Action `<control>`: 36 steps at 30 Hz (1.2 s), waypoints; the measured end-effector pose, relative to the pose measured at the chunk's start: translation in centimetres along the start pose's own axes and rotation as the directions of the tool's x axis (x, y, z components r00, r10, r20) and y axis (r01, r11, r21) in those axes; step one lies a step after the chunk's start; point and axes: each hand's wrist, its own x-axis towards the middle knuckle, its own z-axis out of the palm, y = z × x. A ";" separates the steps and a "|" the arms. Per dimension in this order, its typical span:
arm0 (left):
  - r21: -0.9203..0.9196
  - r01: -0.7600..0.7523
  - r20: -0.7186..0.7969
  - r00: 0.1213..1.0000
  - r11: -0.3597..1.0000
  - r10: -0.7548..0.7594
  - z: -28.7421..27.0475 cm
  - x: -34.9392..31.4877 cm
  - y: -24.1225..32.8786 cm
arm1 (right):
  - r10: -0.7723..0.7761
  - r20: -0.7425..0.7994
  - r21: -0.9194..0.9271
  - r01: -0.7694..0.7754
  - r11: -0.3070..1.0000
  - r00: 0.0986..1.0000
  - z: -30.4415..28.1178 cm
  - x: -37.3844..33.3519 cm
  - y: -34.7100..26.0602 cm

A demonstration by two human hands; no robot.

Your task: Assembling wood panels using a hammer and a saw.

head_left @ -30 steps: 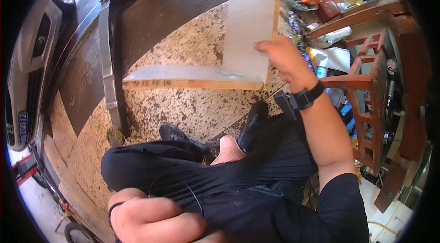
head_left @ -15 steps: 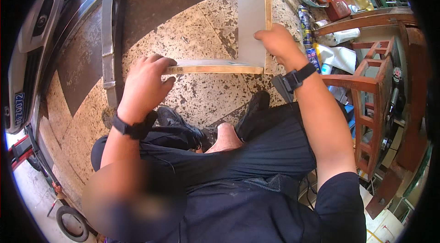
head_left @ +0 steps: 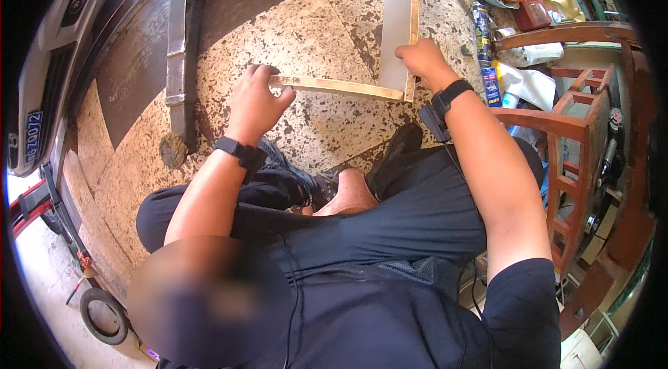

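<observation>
Two pale boards with raw wood edges meet at a corner in front of me, roughly at a right angle. The nearer board runs left to right with its thin edge turned up, and dark print marks its left part. Its left end is pinched between the thumb and fingers of my left hand. From the corner the other board stretches away from me, showing a grey-white face. My right hand grips this board's edge just beyond the corner, thumb on the face. Its fingers are partly hidden behind the edge.
A spotted tile floor lies under the boards. On the right stand a red-brown wooden frame, spray cans and jugs. A metal rail and a car front are at the left.
My left hand has moved the nearer board's left end farther away, so the board now slants. My right hand keeps its grip. The whole view has shifted slightly.
</observation>
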 end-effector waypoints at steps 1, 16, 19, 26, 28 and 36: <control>0.006 0.016 0.008 1.000 1.000 -0.016 0.3 0.0 -0.1 | 0.018 0.007 0.040 -0.019 0.999 1.000 0.2 0.0 0.2; -0.334 0.250 -0.245 0.908 0.909 -0.340 6.8 -2.1 -1.1 | 0.046 0.064 0.151 -0.055 0.987 0.997 2.2 0.9 3.6; -0.333 0.233 -0.276 0.902 0.914 -0.331 7.1 -2.4 -1.1 | 0.010 0.142 0.126 -0.028 0.992 0.990 1.6 -0.4 2.9; -0.274 0.282 -0.276 0.893 0.919 -0.356 7.4 -2.6 -0.8 | -0.211 0.119 -0.241 0.234 0.942 0.970 1.3 -3.2 2.3; -0.266 0.280 -0.287 0.890 0.922 -0.353 7.6 -2.6 -0.7 | -0.406 0.096 -0.429 0.406 0.807 0.909 1.5 -3.9 2.7; -0.184 0.342 -0.272 0.883 0.921 -0.382 7.7 -2.8 -0.3 | -0.407 0.175 -0.538 0.433 0.723 0.897 1.4 -6.4 2.7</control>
